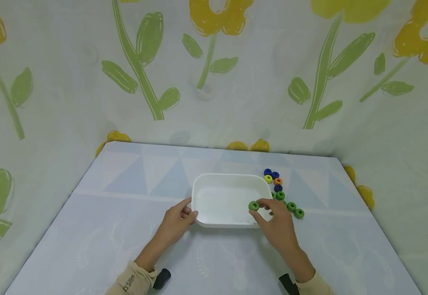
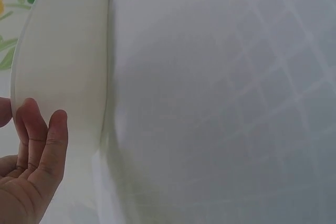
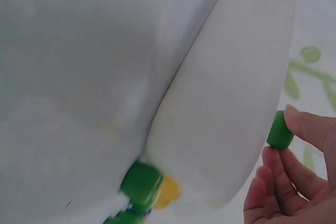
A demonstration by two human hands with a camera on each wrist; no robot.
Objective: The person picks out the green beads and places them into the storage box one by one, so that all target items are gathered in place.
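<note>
A white rectangular tray (image 1: 221, 200) stands on the table, its bare floor showing. At its left end my left hand (image 1: 175, 221) pinches the rim. The left wrist view has the thumb over the edge and fingers on the outer wall (image 2: 65, 72). My right hand (image 1: 279, 227) pinches a green bead (image 3: 280, 130) between thumb and fingertips. In the head view this bead overlaps the tray's right part; in the right wrist view it is right at the rim. Several more green beads (image 1: 299, 213) lie beside the tray's right end, some partly hidden by the right hand.
Behind the green beads sit blue beads (image 1: 268, 171), a yellow bead (image 1: 268, 179), an orange bead (image 1: 278, 181) and a dark blue bead (image 1: 278, 188), close to the tray's right corner. A flower-printed cloth (image 1: 254, 102) surrounds the pale patterned table (image 1: 125, 205).
</note>
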